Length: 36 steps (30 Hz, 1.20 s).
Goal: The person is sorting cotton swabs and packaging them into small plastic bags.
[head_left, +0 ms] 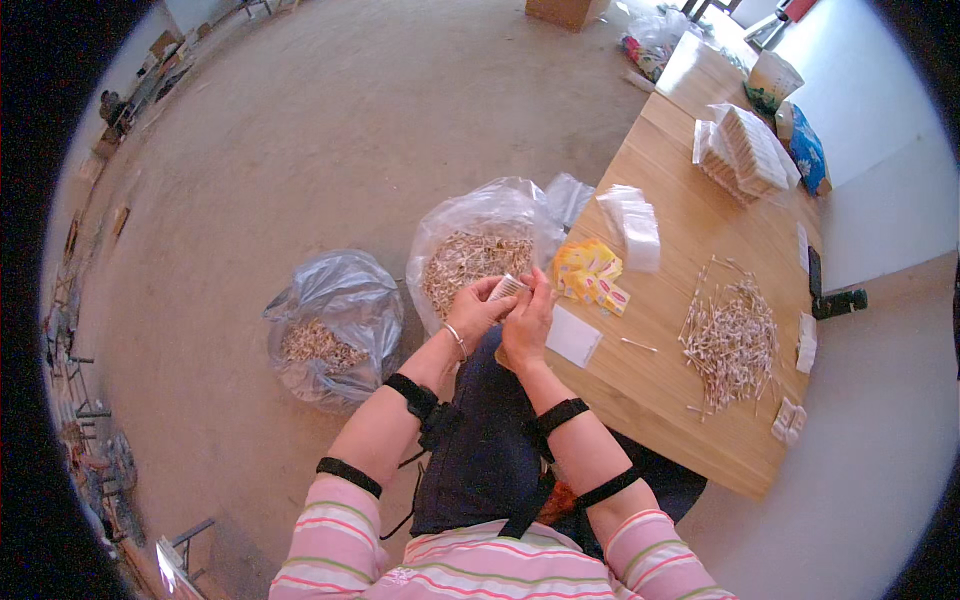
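Just above my lap, my left hand [476,308] is closed around a small white bundle of cotton swabs [507,288]. My right hand [530,320] closes on the same bundle from the other side, its fingers bent at the bundle's edge. Behind my hands a large clear plastic bag [545,228] stands on the floor, full of loose cotton swabs [470,262]. A white card [573,336] lies at the table edge beside my right hand. Yellow printed packets [588,268] and flat clear plastic sleeves [634,228] lie just beyond it.
On the wooden table [650,400] to the right are a heap of cotton swabs [732,340], one stray swab [638,345], stacked packs of swabs [745,155] and small white items [788,421]. A second bag [370,300] with swabs stands on the floor to the left.
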Each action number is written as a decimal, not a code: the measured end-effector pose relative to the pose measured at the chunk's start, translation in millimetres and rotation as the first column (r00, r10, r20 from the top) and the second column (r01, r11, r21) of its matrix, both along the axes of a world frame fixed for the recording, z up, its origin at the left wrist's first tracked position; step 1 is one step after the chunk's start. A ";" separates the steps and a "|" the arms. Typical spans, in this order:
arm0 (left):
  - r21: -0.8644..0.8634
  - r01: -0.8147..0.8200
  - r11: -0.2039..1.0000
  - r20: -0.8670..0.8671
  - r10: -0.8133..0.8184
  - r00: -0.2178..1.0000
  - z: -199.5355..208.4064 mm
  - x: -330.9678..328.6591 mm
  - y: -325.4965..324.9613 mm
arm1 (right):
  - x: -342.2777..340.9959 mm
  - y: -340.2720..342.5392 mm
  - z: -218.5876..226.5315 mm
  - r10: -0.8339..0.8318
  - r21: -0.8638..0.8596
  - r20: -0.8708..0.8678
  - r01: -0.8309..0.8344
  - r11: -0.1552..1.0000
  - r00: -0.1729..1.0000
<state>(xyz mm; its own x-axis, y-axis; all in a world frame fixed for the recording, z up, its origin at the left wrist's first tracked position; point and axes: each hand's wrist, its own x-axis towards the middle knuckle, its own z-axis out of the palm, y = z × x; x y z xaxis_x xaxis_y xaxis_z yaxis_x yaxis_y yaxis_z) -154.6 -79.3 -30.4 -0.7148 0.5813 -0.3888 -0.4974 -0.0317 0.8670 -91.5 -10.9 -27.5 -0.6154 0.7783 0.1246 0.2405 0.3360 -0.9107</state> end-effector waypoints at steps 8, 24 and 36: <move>-0.379 0.096 0.920 -0.200 -0.183 0.962 -5.8 -15.1 20.4 | 0.0 -1.4 -4.1 -0.061 0.093 -0.074 0.068 0.993 0.995; -0.377 0.095 0.921 -0.473 -0.280 0.836 -23.4 -37.5 13.0 | -14.1 -18.0 -3.5 -0.015 0.176 -0.155 0.043 0.983 0.988; -0.273 -0.284 0.919 -0.736 -0.009 0.676 33.1 -37.6 -11.8 | -3.6 -7.4 16.0 -0.083 -0.041 -0.275 0.075 0.996 0.958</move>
<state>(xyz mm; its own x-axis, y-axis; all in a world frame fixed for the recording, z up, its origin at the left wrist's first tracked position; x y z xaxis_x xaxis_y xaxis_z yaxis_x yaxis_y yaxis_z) -192.3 -91.1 2.7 -0.9129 0.3878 0.1271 0.2616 0.3170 0.9116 -95.1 -18.4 -11.5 -0.4968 0.8289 0.2572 0.0033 0.2981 -0.9545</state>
